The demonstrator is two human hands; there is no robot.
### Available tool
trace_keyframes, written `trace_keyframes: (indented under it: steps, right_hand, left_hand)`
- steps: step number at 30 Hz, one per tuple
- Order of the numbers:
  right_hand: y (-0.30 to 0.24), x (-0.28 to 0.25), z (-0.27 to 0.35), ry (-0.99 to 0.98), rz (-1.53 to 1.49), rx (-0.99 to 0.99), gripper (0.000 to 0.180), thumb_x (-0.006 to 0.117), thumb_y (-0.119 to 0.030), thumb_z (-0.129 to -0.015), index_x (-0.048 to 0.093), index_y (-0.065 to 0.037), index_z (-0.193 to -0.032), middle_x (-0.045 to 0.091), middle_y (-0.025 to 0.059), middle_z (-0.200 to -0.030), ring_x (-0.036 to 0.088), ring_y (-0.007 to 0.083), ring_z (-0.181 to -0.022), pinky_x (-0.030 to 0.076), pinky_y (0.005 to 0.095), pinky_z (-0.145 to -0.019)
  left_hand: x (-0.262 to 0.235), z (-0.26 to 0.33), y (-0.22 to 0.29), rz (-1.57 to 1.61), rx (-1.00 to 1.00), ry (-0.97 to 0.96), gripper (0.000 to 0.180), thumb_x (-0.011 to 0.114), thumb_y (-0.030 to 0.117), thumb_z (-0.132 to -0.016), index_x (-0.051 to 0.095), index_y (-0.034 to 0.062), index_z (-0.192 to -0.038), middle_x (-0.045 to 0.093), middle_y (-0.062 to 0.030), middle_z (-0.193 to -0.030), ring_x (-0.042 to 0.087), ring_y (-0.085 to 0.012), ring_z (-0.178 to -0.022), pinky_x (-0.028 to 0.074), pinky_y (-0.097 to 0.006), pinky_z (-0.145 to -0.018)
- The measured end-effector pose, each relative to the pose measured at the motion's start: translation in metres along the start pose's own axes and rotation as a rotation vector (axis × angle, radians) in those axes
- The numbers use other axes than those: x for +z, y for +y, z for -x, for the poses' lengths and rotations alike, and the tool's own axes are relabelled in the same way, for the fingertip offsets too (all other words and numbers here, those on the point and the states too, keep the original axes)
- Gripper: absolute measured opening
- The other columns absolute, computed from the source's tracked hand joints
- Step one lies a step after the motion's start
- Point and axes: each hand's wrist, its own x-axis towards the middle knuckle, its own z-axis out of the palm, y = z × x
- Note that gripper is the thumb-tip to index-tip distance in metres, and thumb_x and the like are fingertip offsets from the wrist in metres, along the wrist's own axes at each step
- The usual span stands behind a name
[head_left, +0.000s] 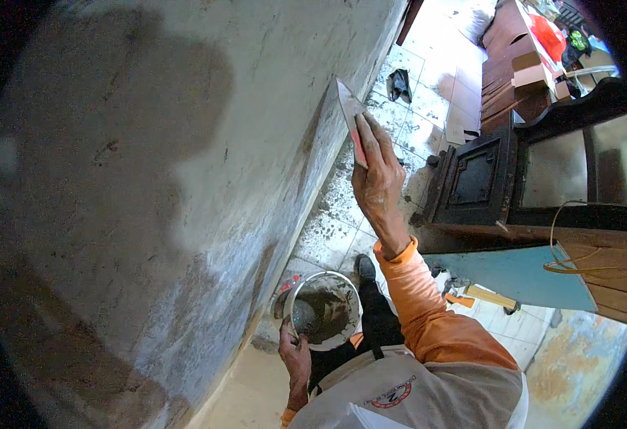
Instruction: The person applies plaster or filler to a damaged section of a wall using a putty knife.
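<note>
My right hand point(381, 168) is raised and closed around a trowel point(349, 114) with a flat, pointed grey blade and some red along one edge. The blade is held up beside the plastered wall point(206, 157); I cannot tell whether it touches the surface. Lower down, my left hand point(296, 361) grips the near left rim of a round bucket point(356, 307). Wet grey-brown mortar point(335, 311) lies inside the bucket, with a lighter rounded grey patch at its left. The left fingers are partly hidden by the rim.
White floor tiles point(327, 236) are spattered with mortar. A dark crumpled bag point(399, 86) lies farther along. To the right stand a dark wooden cabinet point(481, 171), a pale blue board point(520, 272) and an orange-and-wood tool point(488, 297). An open cardboard box point(531, 71) sits at the far right.
</note>
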Motion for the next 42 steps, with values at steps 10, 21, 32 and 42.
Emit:
trace_keyframes:
  steps: [10, 21, 32, 42]
  right_hand:
    - [0.0, 0.008, -0.003, 0.002, -0.041, -0.01, 0.06, 0.067, 0.006, -0.083, 0.064, -0.01, -0.14, 0.064, 0.0132, -0.143, 0.07, 0.0328, -0.119, 0.06, 0.0375, -0.091]
    - [0.009, 0.003, -0.003, -0.024, 0.034, -0.113, 0.062, 0.068, 0.004, -0.081, 0.062, -0.011, -0.142, 0.064, 0.0121, -0.142, 0.069, 0.0343, -0.118, 0.058, 0.0405, -0.096]
    - [0.02, -0.003, -0.006, 0.006, -0.249, -0.027, 0.048, 0.067, 0.0, -0.091, 0.064, -0.006, -0.139, 0.066, 0.0192, -0.137, 0.072, 0.0376, -0.112, 0.061, 0.04, -0.088]
    - [0.012, 0.007, -0.005, -0.042, -0.318, 0.0, 0.053, 0.069, 0.001, -0.087, 0.063, -0.008, -0.14, 0.065, 0.0171, -0.14, 0.071, 0.0371, -0.113, 0.061, 0.0407, -0.087]
  left_hand:
    - [0.0, -0.008, -0.009, -0.088, -0.012, 0.051, 0.062, 0.068, -0.002, -0.089, 0.053, 0.0057, -0.149, 0.065, -0.0131, -0.098, 0.056, -0.0235, -0.081, 0.049, -0.039, -0.08]
    - [0.02, -0.008, 0.007, 0.006, -0.077, -0.001, 0.062, 0.068, -0.004, -0.09, 0.053, 0.0069, -0.149, 0.061, -0.0095, -0.084, 0.057, -0.0229, -0.078, 0.05, -0.037, -0.079]
    - [0.031, -0.017, 0.012, -0.097, 0.012, -0.04, 0.07, 0.071, -0.003, -0.088, 0.048, 0.0044, -0.153, 0.054, -0.005, -0.081, 0.058, -0.018, -0.079, 0.051, -0.036, -0.073]
    - [0.03, -0.021, 0.032, -0.139, -0.012, -0.002, 0.063, 0.069, -0.001, -0.09, 0.053, 0.0062, -0.15, 0.053, -0.006, -0.078, 0.053, -0.0206, -0.074, 0.048, -0.038, -0.073]
